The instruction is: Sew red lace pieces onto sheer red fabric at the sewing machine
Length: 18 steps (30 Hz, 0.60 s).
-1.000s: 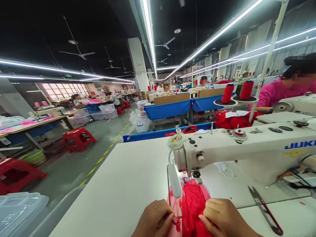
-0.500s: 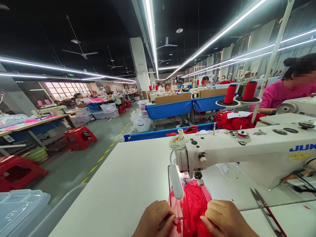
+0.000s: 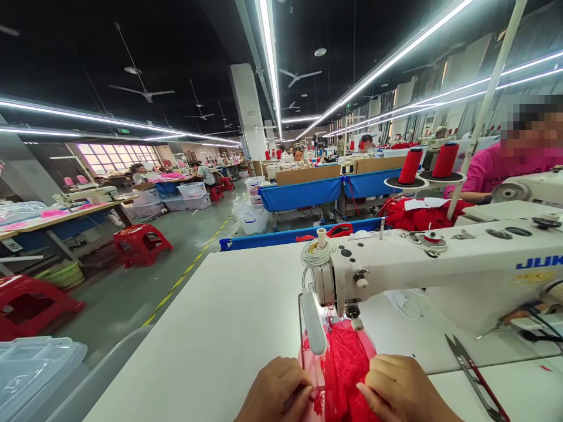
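A piece of red lace fabric [image 3: 345,366] lies under the needle head of a white sewing machine [image 3: 440,266] on a white table [image 3: 229,328]. My left hand [image 3: 277,392] pinches the fabric's left edge with curled fingers. On the fabric's right side rests my right hand [image 3: 398,390], fingers bent and pressing the cloth down. Both hands sit at the bottom edge of the view, just in front of the presser foot.
Thread snips [image 3: 477,378] lie on the table at right. Two red thread cones [image 3: 428,161] stand behind the machine. A clear plastic bin [image 3: 37,372] is at lower left. Red stools [image 3: 141,243] stand in the aisle. A person in pink [image 3: 497,167] works at right.
Nothing has clearly changed at the hands or fabric. The view has shifted slightly, and the person in pink at right has raised the head a little.
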Motion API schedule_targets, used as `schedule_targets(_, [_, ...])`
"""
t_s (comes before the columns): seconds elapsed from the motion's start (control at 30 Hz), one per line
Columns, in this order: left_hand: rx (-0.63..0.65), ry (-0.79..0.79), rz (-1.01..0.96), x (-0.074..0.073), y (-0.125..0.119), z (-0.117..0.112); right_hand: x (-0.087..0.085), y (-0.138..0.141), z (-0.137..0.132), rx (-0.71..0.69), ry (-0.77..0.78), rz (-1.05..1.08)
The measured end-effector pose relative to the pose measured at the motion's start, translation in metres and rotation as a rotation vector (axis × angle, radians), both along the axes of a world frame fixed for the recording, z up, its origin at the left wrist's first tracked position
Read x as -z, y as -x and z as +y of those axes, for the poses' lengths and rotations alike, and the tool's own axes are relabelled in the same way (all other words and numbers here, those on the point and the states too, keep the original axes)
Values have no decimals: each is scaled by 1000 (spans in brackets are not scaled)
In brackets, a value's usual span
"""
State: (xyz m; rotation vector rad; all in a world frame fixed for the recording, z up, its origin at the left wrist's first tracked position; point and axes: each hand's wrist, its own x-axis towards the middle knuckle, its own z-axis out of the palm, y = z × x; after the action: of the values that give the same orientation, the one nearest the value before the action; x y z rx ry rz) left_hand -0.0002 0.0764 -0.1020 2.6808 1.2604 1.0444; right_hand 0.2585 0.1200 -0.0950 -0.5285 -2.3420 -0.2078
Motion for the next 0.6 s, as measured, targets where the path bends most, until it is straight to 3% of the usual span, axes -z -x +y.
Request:
schedule_targets(0.23, [32, -97, -71, 11, -4, 5, -2, 1, 0, 19, -10, 6])
schedule_targets(0.4, [88, -84, 86, 3, -2, 3, -2, -1, 2, 38, 13, -1])
schedule_targets(0.6, [90, -138, 105, 2, -2, 3, 0, -1, 3, 56, 26, -8])
